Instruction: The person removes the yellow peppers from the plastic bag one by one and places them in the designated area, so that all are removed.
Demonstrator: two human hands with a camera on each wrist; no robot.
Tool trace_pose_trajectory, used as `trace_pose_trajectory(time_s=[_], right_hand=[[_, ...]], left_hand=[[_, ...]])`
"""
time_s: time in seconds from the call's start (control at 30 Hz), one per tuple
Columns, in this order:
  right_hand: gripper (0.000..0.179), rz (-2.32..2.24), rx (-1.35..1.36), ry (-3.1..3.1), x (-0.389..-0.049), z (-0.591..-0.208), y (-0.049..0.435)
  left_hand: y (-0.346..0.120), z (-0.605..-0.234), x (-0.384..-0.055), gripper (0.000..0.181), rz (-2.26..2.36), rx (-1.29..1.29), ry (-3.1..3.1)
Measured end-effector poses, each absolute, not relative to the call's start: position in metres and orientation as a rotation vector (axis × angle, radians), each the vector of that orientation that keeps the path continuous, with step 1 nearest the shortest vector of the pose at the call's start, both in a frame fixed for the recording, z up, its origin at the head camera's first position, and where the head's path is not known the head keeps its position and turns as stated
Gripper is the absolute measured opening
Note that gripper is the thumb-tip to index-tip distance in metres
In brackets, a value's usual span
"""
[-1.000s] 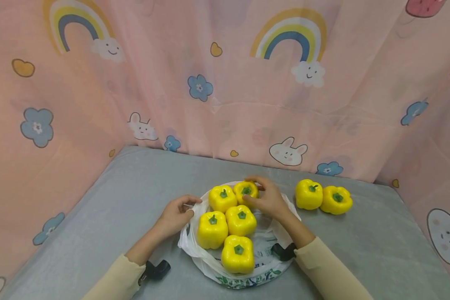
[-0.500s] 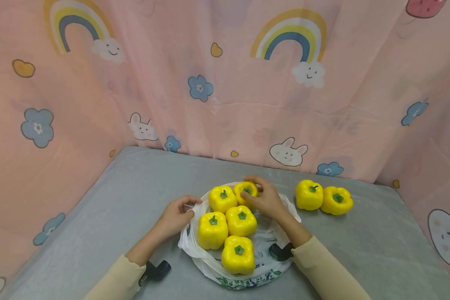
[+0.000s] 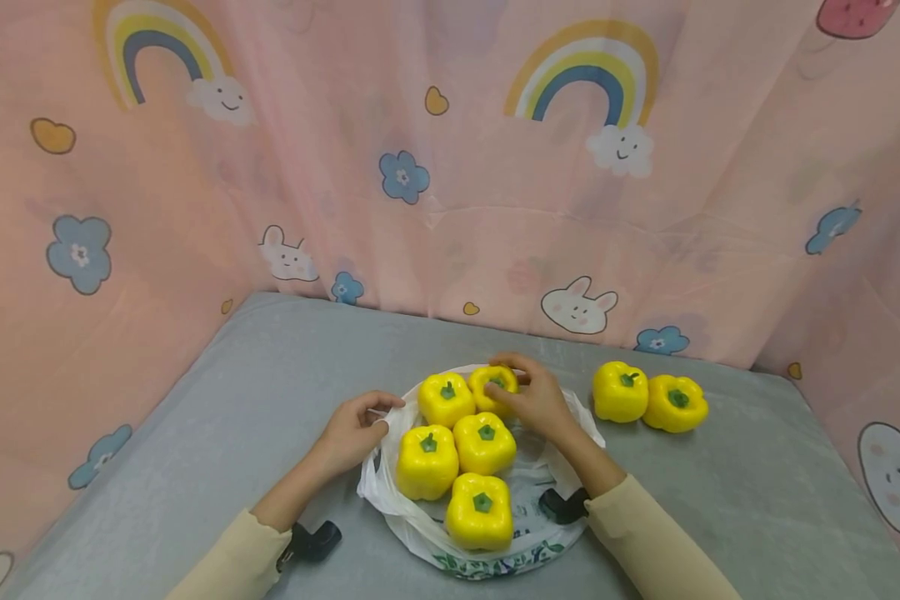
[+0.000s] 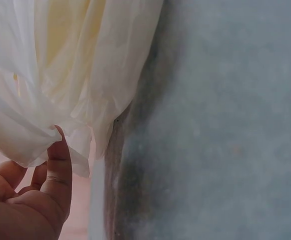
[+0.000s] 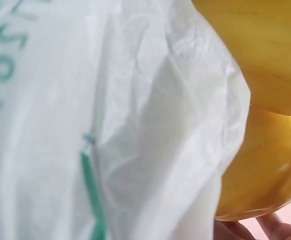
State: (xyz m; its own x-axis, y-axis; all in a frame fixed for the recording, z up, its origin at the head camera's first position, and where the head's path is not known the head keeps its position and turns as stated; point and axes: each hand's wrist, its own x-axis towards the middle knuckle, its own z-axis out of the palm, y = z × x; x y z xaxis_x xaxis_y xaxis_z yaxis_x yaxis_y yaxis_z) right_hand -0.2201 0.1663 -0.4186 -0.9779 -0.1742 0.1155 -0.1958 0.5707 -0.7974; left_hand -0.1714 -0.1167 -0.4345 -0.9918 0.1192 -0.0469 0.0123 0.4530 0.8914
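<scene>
A white plastic bag (image 3: 543,550) with green print lies open on the grey surface, several yellow bell peppers (image 3: 427,467) inside it. At its left rim my left hand (image 3: 347,435) pinches the thin plastic between thumb and fingers; the left wrist view shows the pinched fold of the bag (image 4: 20,127). My right hand (image 3: 537,402) reaches over the bag's right side and grips the rearmost bell pepper (image 3: 483,382) on the right, fingers behind it and thumb in front. In the right wrist view the bag wall (image 5: 155,125) covers part of that pepper (image 5: 265,165).
Two more yellow bell peppers, one upright (image 3: 619,393) and one beside it (image 3: 677,405), stand on the grey cloth right of the bag. A pink patterned curtain (image 3: 330,100) closes off the back and sides. Black wrist devices (image 3: 317,540) sit near both cuffs.
Both hands keep their places on the bag and the bell pepper. The whole head view has shifted very slightly; little else differs.
</scene>
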Motion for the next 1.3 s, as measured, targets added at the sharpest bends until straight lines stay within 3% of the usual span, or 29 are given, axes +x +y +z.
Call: trace_pose_trajectory(time_s=[0.67,1.3], right_hand=[[0.032,1.360,0.359,-2.626,-0.209,-0.399,0.185],[0.032,1.280,0.184,-2.552,-0.177,-0.365,0.234]], left_hand=[[-0.118,-0.435,-0.172,0.032,1.580,0.104,2.597],[-0.117,-0.435,-0.172,0.032,1.564,0.103,2.599]])
